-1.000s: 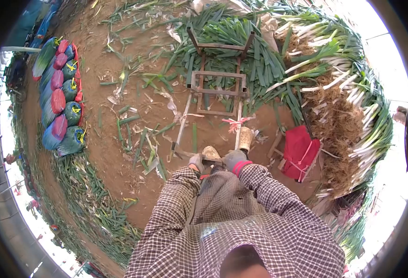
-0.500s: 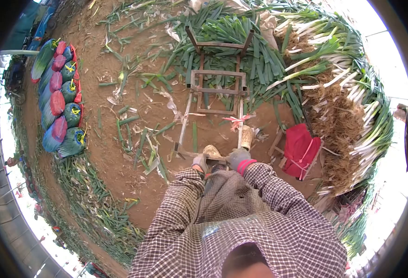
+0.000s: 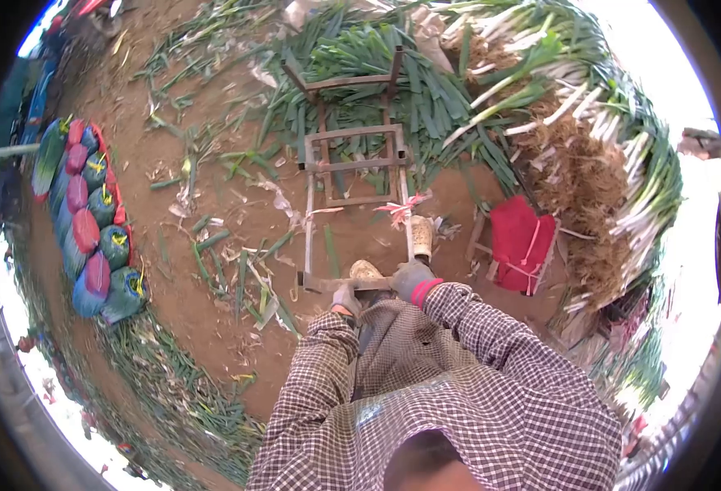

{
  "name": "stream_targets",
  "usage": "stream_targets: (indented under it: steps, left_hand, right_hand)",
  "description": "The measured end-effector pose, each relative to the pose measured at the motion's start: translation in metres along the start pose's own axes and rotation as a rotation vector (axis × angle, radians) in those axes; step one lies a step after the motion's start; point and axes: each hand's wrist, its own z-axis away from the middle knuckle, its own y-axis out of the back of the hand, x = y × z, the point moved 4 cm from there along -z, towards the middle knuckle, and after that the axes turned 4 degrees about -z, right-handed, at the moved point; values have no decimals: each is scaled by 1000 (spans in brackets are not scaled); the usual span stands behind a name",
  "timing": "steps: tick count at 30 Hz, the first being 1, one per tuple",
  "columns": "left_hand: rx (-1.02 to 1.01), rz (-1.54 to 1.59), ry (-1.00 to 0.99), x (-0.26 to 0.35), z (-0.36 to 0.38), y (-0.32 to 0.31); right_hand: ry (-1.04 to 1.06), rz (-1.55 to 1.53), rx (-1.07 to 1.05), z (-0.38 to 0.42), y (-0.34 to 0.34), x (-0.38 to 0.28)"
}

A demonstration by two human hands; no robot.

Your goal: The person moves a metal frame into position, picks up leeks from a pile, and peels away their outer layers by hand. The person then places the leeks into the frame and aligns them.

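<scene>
A rusty metal frame (image 3: 356,166) with upright posts and two long rails lies in front of me. My left hand (image 3: 346,298), gloved, is closed around its near crossbar by the left part. On the same bar's right end, near the right rail, my right hand (image 3: 414,281) is closed too, in a grey glove with a pink cuff. Pink ties (image 3: 403,211) are knotted on the right rail. One shoe (image 3: 365,272) shows just beyond the crossbar, and the other shoe (image 3: 421,237) is beside the right rail. Cut green leaves (image 3: 352,61) lie under the frame's far end.
To the right stands a low stool with a red cover (image 3: 524,241). Behind it are piled long onions (image 3: 622,172) with brown roots. Wrapped bundles (image 3: 98,213) line the left side. Leaf scraps (image 3: 250,286) litter the brown soil.
The view has shifted, so the frame and stool appear farther left. The near crossbar now shows more fully between my hands, and both hands remain on it.
</scene>
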Motion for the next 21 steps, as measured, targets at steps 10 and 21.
stream_targets:
  steps: [10,21]
  left_hand:
    - [-108,-216,-109,3,5,0]
    - [-92,-119,35,-122,-39,-26]
  right_hand:
    - [-148,-251,-22,11,10,-2]
    - [40,-43,16,6,-3,-4]
